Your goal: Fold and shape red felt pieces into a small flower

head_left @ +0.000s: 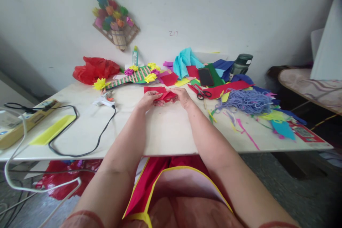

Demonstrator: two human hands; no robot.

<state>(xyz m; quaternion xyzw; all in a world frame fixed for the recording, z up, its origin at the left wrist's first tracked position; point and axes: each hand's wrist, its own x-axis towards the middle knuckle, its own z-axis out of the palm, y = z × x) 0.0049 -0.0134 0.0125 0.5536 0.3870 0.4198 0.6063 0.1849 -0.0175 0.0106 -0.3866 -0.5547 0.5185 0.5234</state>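
At mid-table (165,131), both hands pinch one red paper piece (164,95): left hand (149,99) grips its left edge, right hand (183,96) its right. Grip is closed on paper, fingertips only. Looks thin, light, floppy, tears easily; best held at edges, near the fold. Scissors (201,93) just right, glue gun (105,100) left, purple yarn (245,101) further right.

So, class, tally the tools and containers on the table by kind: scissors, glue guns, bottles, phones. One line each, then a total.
Scissors: 1
Glue gun: 1
Bottles: 2, the small green-capped bottle and the dark flask
Phone: 1
Total: 5
Both hands, left hand and right hand, hold the red paper piece.
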